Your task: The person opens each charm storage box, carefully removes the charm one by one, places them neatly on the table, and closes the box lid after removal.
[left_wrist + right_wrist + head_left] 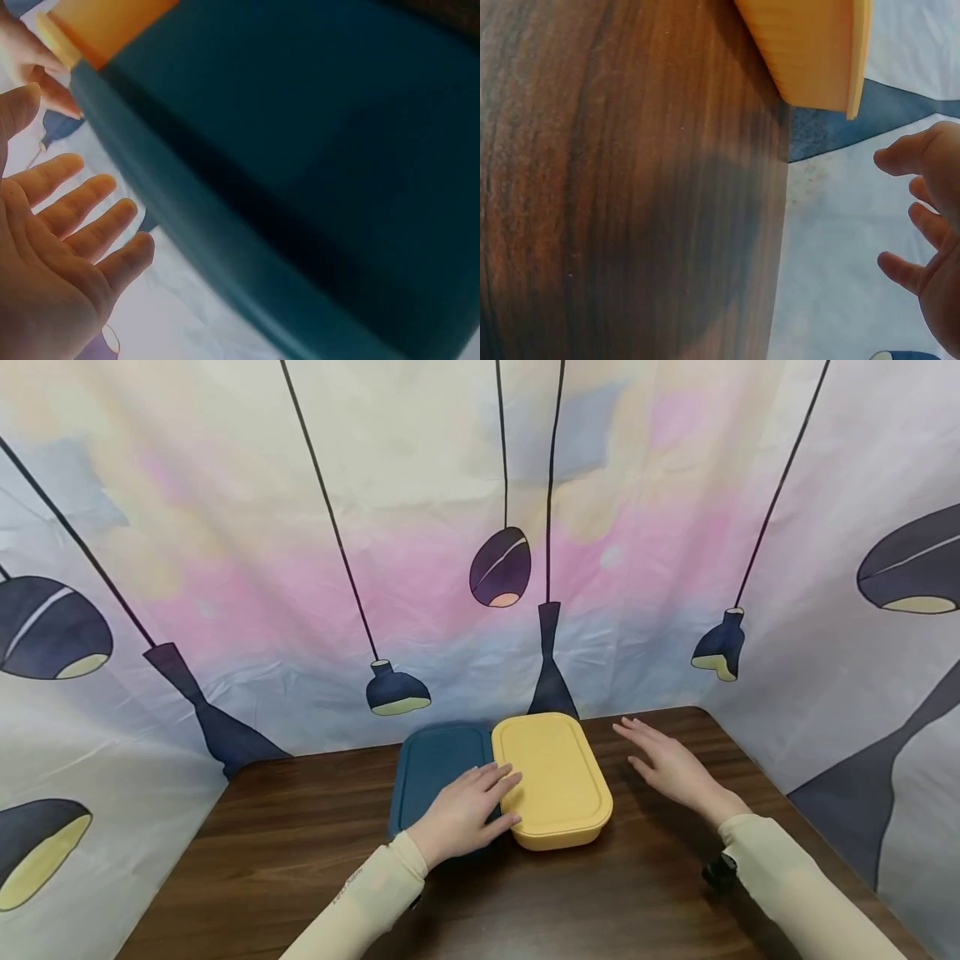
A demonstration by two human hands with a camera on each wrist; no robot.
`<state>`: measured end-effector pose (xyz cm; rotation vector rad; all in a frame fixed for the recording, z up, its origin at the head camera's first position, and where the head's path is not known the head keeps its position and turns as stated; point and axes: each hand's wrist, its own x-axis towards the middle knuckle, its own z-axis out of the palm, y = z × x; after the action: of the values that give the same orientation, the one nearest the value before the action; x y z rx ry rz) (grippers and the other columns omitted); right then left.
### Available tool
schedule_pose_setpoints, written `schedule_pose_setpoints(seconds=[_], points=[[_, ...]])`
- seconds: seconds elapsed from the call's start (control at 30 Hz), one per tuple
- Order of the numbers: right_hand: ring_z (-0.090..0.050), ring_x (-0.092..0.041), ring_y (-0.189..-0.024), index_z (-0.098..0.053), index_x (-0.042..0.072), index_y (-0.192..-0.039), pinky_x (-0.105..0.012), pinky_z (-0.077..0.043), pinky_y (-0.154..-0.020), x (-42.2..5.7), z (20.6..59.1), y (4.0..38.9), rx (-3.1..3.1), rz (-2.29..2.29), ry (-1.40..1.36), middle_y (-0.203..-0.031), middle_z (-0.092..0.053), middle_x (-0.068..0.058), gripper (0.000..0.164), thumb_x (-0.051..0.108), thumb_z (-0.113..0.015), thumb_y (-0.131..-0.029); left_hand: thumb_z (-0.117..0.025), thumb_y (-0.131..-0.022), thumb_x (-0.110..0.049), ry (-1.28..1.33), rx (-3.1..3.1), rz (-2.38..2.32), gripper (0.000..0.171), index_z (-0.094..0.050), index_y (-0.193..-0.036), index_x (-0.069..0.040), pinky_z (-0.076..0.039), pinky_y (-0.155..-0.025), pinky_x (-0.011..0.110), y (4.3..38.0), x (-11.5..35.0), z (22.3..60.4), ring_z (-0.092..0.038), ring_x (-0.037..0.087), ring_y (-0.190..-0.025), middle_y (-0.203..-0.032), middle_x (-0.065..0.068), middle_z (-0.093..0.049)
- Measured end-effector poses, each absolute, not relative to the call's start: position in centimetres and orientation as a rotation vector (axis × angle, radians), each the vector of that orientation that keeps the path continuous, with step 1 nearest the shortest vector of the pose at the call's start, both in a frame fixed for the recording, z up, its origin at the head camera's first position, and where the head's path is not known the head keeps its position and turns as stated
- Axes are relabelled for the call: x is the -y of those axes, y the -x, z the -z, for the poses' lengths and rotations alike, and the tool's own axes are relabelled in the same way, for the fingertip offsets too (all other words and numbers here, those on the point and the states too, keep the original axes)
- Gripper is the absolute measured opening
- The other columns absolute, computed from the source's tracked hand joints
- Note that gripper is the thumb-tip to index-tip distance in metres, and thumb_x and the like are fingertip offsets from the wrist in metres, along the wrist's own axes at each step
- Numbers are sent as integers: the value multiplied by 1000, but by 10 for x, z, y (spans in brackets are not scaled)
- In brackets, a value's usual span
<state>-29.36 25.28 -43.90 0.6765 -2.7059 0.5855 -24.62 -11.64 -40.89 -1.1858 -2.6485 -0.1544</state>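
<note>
Two lidded, round-cornered boxes sit side by side on the dark wooden table (300, 827): a dark blue box (442, 764) on the left and a yellow box (558, 768) on the right. Over the blue box hovers my left hand (461, 810), partly hiding its lid, fingertips at the yellow lid's left edge; whether they touch it I cannot tell. Loosely spread fingers of that hand (67, 247) show in the left wrist view. To the right of the yellow box, my right hand (675, 772) hangs in the air with relaxed fingers, holding nothing; a gap separates it from the box.
Behind the table hangs a cloth (420, 585) printed with dark pendant lamps. Both boxes stand near the table's back edge. A black device (720, 870) is worn on the right wrist.
</note>
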Motion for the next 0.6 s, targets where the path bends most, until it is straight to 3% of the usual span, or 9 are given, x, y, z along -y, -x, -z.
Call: schedule_pose_setpoints(seconds=[0.6], points=[[-49, -37, -134, -55, 9, -146, -68, -44, -96, -233, 458, 294, 2640, -554, -938, -153, -46, -15, 60, 0, -75, -89, -58, -101, -48, 1228, 2647, 61, 53, -61, -140, -13, -39, -112, 37, 237, 112, 427, -52, 23, -133, -143, 6, -58]])
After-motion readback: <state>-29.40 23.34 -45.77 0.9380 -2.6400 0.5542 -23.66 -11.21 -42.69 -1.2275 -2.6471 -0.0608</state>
